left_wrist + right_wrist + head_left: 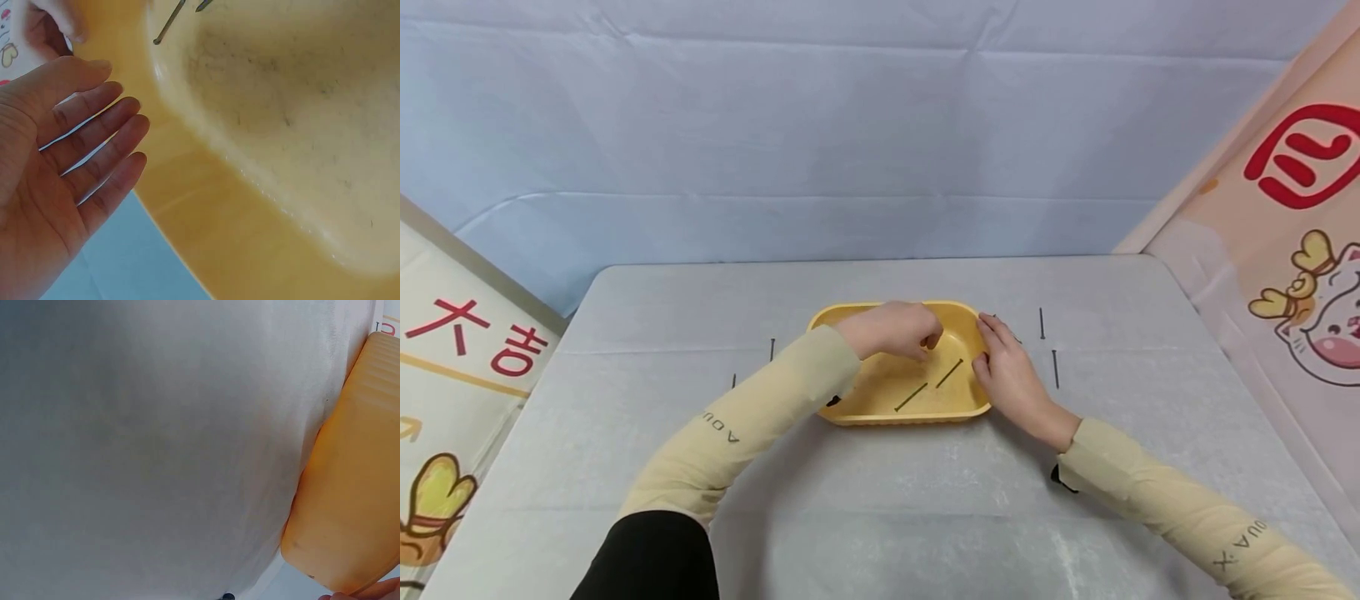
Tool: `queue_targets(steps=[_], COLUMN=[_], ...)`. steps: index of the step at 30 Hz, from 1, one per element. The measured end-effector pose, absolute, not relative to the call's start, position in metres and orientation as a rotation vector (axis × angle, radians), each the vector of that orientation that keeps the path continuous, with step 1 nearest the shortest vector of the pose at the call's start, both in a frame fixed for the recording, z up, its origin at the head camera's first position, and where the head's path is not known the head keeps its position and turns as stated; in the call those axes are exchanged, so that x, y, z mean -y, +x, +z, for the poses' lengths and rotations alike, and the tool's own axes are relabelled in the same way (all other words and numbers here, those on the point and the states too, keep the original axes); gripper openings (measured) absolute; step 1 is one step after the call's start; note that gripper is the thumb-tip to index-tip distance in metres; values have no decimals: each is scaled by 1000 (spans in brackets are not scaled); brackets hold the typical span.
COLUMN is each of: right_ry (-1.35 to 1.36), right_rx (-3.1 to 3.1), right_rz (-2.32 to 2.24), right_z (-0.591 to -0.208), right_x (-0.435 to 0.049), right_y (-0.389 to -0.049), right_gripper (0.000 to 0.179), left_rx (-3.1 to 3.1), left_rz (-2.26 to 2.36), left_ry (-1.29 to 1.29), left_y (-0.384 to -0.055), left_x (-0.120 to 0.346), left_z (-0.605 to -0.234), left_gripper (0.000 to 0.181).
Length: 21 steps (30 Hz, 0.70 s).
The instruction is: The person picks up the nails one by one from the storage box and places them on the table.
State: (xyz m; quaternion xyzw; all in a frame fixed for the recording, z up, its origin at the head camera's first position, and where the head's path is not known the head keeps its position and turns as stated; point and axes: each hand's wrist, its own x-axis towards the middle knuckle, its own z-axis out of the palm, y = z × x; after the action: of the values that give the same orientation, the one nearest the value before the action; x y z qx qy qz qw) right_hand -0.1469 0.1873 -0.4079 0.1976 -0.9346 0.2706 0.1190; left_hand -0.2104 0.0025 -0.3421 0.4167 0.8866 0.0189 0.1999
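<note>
A yellow plastic tray (895, 419) sits on the table, with two dark nails lying inside, a nearer nail (911, 397) and a farther nail (950, 373). My left hand (898, 329) is over the tray. The left wrist view shows that hand (69, 137) palm-side, its fingers loosely extended and holding nothing. At the tray's right end, my right hand (1018, 383) grips the rim, thumb on the inner side and fingers along the outside. Only a few of its fingertips (375, 590) show in the right wrist view, at the rim of the tray (350, 462).
Right of the tray, two nails (1042, 323) (1055, 368) lie on the grey-covered table (910, 508), with another partly hidden behind my right hand. On the left are a nail (772, 349) and a nail (733, 381) partly behind my sleeve. A pale cloth wall (880, 150) stands behind.
</note>
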Motion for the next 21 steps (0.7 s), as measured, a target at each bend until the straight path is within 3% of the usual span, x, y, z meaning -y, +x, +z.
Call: queue_targets(steps=[21], right_ry=[573], right_rx=[2735], right_rz=[788], right_z=[-408], right_x=[-188], right_y=[-147], right_gripper=[47], left_rx=[-2432], left_rz=[33], left_ry=[1096], left_y=[-204], left_x=[-13], left_z=[-363], left_gripper=[9])
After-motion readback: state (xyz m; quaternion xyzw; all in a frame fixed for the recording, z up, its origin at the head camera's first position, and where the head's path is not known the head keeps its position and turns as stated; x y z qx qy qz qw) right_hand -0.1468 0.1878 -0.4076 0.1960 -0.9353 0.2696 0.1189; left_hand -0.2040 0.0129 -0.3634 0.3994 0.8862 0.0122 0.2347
